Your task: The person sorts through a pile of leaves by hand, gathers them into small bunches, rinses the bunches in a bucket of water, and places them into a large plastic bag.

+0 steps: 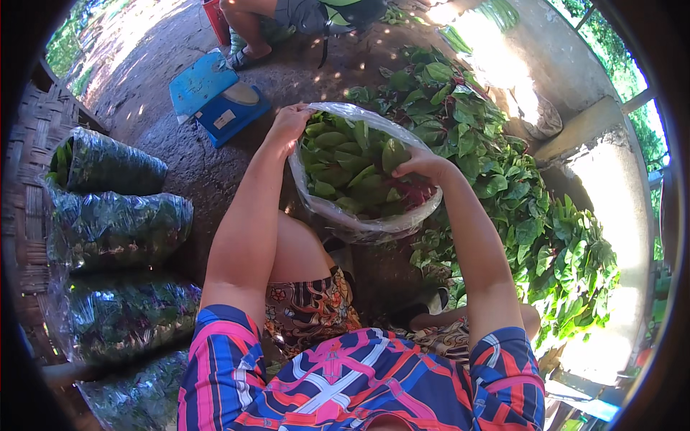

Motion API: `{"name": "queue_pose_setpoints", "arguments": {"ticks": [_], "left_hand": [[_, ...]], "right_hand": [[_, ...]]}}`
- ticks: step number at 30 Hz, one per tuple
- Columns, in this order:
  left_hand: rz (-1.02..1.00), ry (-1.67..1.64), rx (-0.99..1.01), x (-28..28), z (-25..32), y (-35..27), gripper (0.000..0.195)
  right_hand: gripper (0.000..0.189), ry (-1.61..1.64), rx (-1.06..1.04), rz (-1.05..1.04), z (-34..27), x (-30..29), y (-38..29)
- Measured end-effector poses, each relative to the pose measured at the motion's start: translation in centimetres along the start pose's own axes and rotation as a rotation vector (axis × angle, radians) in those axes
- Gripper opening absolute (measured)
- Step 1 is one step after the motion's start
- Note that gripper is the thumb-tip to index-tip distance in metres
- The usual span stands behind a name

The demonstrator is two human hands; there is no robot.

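A wide clear plastic bag stands with its mouth spread in front of my lap. Inside it are green leaves, with reddish-purple stems bunched at the right side. My left hand pinches the bag's rim at its upper left. My right hand reaches over the right rim, its thumb against a broad upright leaf among the others. Its remaining fingers are partly hidden behind that leaf.
A long heap of leafy greens runs along the right beside a concrete wall. Several filled plastic bags lie at left by a woven bamboo wall. A blue weighing scale stands upper left. Another person's leg shows beyond.
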State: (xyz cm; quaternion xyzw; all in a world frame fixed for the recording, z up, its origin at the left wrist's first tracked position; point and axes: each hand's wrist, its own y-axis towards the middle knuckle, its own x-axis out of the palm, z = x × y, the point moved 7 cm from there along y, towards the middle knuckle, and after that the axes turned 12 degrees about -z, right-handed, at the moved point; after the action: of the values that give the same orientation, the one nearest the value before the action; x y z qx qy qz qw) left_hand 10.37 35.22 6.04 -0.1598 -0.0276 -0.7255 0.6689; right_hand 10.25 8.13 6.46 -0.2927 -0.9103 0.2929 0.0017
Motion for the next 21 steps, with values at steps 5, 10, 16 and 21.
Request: {"name": "queue_pose_setpoints", "arguments": {"ticks": [5, 10, 16, 21], "left_hand": [[0.042, 0.023, 0.061, -0.8, -0.1, 0.7, 0.020], [0.059, 0.042, 0.062, -0.3, 0.2, 0.4, 0.019], [0.136, 0.076, 0.110, -1.0, 0.2, 0.5, 0.018], [0.140, 0.138, 0.071, -0.3, 0.3, 0.3, 0.017]], "right_hand": [[0.068, -0.374, -0.120, 0.229, -1.4, 1.6, -1.4], [0.072, -1.185, -0.345, 0.549, -3.9, 6.1, -3.0], [0.072, -1.088, -0.225, 0.592, -4.0, 8.3, -2.4], [0.076, -0.983, 0.062, 0.428, -2.8, 5.4, 0.2]]}}
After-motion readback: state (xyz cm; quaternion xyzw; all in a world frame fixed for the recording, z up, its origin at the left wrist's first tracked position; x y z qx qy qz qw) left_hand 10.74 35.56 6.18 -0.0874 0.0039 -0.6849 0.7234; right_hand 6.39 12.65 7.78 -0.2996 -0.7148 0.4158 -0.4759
